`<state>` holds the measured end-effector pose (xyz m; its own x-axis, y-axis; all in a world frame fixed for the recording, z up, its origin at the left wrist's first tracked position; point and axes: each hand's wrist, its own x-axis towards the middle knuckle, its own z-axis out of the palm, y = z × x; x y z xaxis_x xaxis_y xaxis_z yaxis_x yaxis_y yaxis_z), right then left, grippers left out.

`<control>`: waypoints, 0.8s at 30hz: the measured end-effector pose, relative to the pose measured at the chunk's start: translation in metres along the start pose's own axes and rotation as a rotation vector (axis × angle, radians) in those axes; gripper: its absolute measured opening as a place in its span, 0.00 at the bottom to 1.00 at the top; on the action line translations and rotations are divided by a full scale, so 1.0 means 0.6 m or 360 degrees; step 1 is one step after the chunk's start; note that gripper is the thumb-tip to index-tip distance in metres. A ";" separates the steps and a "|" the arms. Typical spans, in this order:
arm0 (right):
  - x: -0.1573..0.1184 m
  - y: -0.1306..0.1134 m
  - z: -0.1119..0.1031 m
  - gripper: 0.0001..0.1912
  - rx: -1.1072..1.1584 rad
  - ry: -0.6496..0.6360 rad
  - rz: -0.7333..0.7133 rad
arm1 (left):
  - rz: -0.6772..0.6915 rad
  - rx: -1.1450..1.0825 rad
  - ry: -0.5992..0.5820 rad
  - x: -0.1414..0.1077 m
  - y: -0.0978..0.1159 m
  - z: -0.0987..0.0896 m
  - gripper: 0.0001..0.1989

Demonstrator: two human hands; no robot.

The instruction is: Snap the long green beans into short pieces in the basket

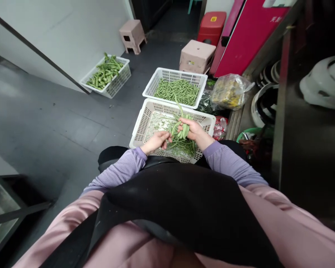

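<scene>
My right hand (pixel 192 128) is wrapped round a small bunch of green beans (pixel 185 130). Close on its left, my left hand (pixel 158 141) has its thumb and fingers pinched together at the end of a bean; how much it grips is too small to make out. Both hands are above a white plastic basket (pixel 139 128) in front of my knees. More green beans (pixel 184 147) and small trimmings lie in that basket, partly hidden under my hands. Just beyond it, a second white basket (pixel 153 79) holds many green beans (pixel 178 91).
A third basket (pixel 120 82) with larger green vegetables (pixel 106 72) stands by the wall at left. Beige stools (pixel 197 56) and a red bin (pixel 212 28) are beyond. To the right lie a clear plastic bag (pixel 230 91), a green basin (pixel 248 131) and a metal counter edge (pixel 279 111).
</scene>
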<state>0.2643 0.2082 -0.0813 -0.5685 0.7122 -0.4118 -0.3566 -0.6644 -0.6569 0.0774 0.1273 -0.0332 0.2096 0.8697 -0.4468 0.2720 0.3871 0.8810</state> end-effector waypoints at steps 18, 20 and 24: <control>-0.020 0.014 0.030 0.16 -0.0322 0.0390 -0.0540 | -0.0070 0.0060 0.0528 0.029 -0.024 0.006 0.16; -0.031 0.012 0.035 0.16 -0.0451 0.0328 -0.0543 | -0.0287 -0.0017 0.0483 0.038 -0.038 -0.008 0.19; -0.045 0.004 0.035 0.17 -0.0456 0.0062 -0.0315 | -0.0392 -0.0430 0.0171 0.049 -0.031 -0.029 0.23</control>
<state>0.2631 0.1824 -0.0584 -0.4784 0.8326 -0.2790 -0.2315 -0.4260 -0.8746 0.0623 0.1511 -0.0603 0.0656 0.7622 -0.6441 0.0415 0.6428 0.7649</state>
